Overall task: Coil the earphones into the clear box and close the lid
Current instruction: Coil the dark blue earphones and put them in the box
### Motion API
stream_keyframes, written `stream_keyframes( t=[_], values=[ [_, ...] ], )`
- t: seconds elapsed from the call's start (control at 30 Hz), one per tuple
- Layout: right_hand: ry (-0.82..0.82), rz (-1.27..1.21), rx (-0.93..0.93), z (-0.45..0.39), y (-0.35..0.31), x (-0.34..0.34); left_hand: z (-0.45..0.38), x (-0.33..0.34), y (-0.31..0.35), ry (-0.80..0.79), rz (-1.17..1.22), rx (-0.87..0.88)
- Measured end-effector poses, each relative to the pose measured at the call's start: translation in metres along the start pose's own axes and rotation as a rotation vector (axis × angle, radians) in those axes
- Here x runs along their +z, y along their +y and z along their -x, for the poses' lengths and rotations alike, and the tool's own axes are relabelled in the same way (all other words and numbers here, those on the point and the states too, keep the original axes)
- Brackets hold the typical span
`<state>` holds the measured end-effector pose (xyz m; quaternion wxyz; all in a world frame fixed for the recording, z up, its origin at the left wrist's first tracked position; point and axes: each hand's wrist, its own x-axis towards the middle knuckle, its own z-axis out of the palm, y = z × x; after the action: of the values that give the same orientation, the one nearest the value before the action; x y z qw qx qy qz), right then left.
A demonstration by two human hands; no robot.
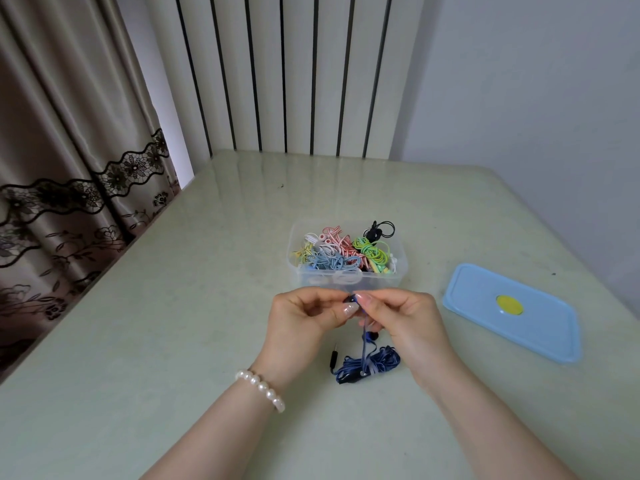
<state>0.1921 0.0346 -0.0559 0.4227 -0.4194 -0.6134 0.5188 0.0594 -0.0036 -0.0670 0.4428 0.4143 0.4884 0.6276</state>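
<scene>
One clear box (346,278) stood on the tabletop (207,306), holding several coiled earphone sets, too tangled to count exactly. Right of the box lay one blue lid (512,311). Nearer than the box lay one dark blue earphone set (369,365), with two hands above it.

Soft even daylight, faint glare on table (242,188), wide-angle edge bending.

table (173,341): box (346,280), lid (540,327), earphones (372,363).
</scene>
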Motion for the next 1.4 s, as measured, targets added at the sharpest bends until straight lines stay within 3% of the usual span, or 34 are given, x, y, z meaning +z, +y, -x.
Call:
stream_keyframes(
  t=[0.1,0.27,0.43,0.6,0.87,1.07,1.2,1.4],
  values=[
    [-0.114,0.138,-0.04,-0.002,-0.005,-0.005,-0.002,-0.003,-0.004,-0.009,-0.009,-0.027],
    [-0.024,0.326,-0.075,-0.012,-0.02,-0.041,-0.008,-0.017,-0.009,-0.022,-0.147,-0.091],
    [-0.508,0.822,0.048,0.006,-0.028,-0.035,-0.013,-0.027,-0.015,-0.028,-0.297,-0.121],
    [-0.49,1.05,-0.03,0.014,-0.005,-0.021,-0.013,-0.026,-0.019,-0.01,-0.277,-0.14],
    [-0.272,0.606,-0.086,0.005,-0.041,-0.032,-0.017,-0.026,0.011,-0.007,-0.047,-0.101],
    [-0.174,0.274,-0.131,-0.028,-0.095,-0.033,-0.038,-0.031,0.046,0.174,0.257,-0.073],
    [-0.128,0.148,-0.056,-0.057,-0.11,-0.018,-0.058,-0.036,0.061,0.261,0.209,-0.058],
    [-0.022,0.159,0.142,-0.091,-0.085,0.018,-0.085,-0.039,0.06,0.296,-0.013,-0.043]
  ],
)
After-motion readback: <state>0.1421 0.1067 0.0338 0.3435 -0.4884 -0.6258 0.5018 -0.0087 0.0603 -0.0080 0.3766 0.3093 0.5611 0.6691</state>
